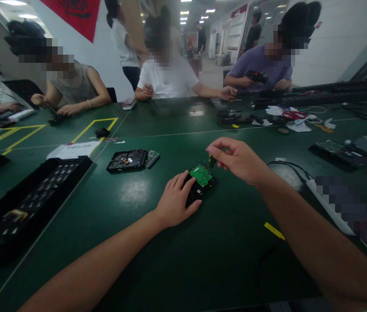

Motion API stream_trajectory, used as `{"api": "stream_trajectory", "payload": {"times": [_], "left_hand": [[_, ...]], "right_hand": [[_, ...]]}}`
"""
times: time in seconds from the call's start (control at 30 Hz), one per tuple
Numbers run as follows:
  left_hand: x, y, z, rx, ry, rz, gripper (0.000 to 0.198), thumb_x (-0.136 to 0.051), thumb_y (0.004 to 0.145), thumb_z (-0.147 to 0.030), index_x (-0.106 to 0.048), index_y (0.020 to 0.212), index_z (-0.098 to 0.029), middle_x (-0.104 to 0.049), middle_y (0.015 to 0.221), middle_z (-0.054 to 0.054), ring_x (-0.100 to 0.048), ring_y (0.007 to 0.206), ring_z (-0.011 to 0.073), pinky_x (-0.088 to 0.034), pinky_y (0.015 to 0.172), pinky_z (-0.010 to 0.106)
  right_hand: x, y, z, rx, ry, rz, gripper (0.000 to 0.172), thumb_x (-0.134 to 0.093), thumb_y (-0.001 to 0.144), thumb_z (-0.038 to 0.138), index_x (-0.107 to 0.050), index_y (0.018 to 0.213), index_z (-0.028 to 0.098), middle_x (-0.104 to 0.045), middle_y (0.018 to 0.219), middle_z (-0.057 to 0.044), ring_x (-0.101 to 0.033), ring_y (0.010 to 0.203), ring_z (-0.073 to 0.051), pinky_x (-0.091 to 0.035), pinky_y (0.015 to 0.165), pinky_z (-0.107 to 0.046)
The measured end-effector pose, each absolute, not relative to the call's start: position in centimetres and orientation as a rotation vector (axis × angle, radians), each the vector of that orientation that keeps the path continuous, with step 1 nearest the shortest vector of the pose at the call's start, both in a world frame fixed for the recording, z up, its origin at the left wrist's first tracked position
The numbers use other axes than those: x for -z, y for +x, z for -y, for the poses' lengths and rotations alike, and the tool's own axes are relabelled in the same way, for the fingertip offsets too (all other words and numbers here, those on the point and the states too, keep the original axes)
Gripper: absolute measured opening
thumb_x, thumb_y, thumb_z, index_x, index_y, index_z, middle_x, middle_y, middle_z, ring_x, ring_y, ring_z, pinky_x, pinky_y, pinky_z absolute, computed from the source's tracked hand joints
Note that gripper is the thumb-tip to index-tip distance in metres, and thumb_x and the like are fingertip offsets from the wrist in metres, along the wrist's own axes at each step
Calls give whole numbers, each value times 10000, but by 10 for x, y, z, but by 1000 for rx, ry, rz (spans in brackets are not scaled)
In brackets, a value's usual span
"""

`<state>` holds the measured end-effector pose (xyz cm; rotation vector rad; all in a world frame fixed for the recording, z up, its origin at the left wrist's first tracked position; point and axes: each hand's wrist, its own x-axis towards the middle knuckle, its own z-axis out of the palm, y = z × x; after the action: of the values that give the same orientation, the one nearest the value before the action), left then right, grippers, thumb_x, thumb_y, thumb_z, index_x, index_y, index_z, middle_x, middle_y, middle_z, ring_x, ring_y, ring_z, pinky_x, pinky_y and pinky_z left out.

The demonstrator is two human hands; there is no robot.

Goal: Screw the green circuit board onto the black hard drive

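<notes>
A black hard drive (199,190) with a green circuit board (201,175) facing up lies on the table in front of me. My left hand (176,200) grips its left side, with the fingers over the top and the thumb along the near edge. Between the fingertips of my right hand (235,158) is a small screwdriver (212,162) with a dark and yellow handle. Its thin shaft points down at the board's right part; whether the tip sits in a screw is too small to tell. A few tiny specks, perhaps screws, lie just behind the drive.
Another hard drive (127,160) lies to the left beside a loose circuit board (152,158). A long black tray (40,195) is farther left. On the right are a power strip (328,208), a yellow strip (274,231) and another drive (336,154). People sit across the table.
</notes>
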<state>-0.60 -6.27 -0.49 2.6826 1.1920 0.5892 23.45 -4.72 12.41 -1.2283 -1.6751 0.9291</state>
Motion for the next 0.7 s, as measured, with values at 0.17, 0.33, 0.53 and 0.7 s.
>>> {"api": "stream_trajectory", "payload": {"times": [0.17, 0.33, 0.53, 0.7], "left_hand": [[6, -6, 62, -601, 2677, -1185, 728, -633, 943, -543, -432, 1560, -213, -343, 1671, 175, -368, 1508, 403, -361, 1206, 612], [6, -6, 61, -578, 2685, -1195, 723, -622, 949, -550, -435, 1558, -208, -329, 1676, 181, -360, 1512, 407, -368, 1199, 616], [5, -6, 62, -578, 2692, -1185, 720, -614, 955, -551, -431, 1558, -203, -333, 1673, 185, -359, 1513, 400, -361, 1205, 612], [4, -6, 62, -580, 2696, -1184, 714, -614, 954, -551, -435, 1553, -204, -339, 1669, 183, -365, 1510, 397, -363, 1206, 608]], "right_hand": [[-126, 235, 48, -994, -1245, 1624, 311, -743, 919, 470, -625, 969, 186, -721, 845, -44, -585, 536, -95, -416, 424, -207], [-123, 238, 45, -973, -1192, 1668, 185, -637, 988, 360, -690, 1034, 188, -742, 1034, -78, -633, 650, -112, -487, 500, -220], [-126, 241, 45, -988, -1182, 1777, 233, -551, 1017, 310, -724, 1116, 189, -730, 1009, -59, -609, 613, -100, -450, 490, -222], [-128, 237, 47, -1037, -1161, 1749, 237, -567, 1017, 362, -711, 1075, 182, -716, 951, -49, -620, 620, -107, -478, 525, -232]]}}
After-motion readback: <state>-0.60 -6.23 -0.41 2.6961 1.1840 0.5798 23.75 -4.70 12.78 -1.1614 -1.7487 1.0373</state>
